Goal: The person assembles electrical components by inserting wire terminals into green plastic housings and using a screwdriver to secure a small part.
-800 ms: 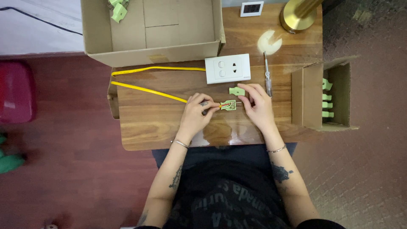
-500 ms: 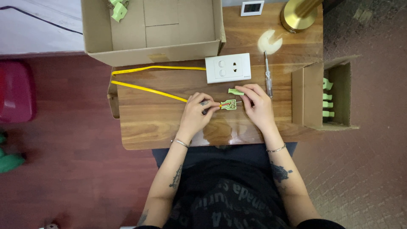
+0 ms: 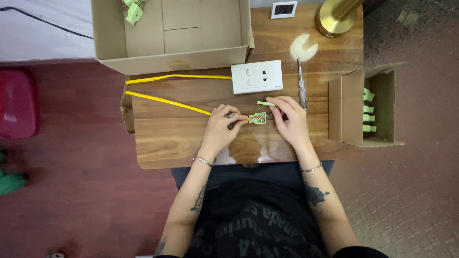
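The left hand (image 3: 221,125) pinches the end of the yellow cable (image 3: 167,101) with curled fingers, pressing it to the wooden tabletop (image 3: 167,143) so the bared wires stay put inside the small open light-green plug half (image 3: 257,117), which lies flat on the wood between both hands. The right hand (image 3: 290,119) rests half curled at the plug's far end, fingertips touching or just above it and steadying it from the other side; I cannot tell whether it truly grips anything. Just beyond its fingers lies a second light-green plug piece (image 3: 265,103), loose and within reach. Beside that, to the right, a slim clear-handled screwdriver (image 3: 301,86) lies pointing away. Farther off sits a white rectangular wall socket plate (image 3: 256,76), and the cable loops back past it. At the right table edge a small cardboard box (image 3: 351,110) on its side shows more green plugs; a large open cardboard box (image 3: 172,36) and a brass lamp base (image 3: 337,16) stand farthest.
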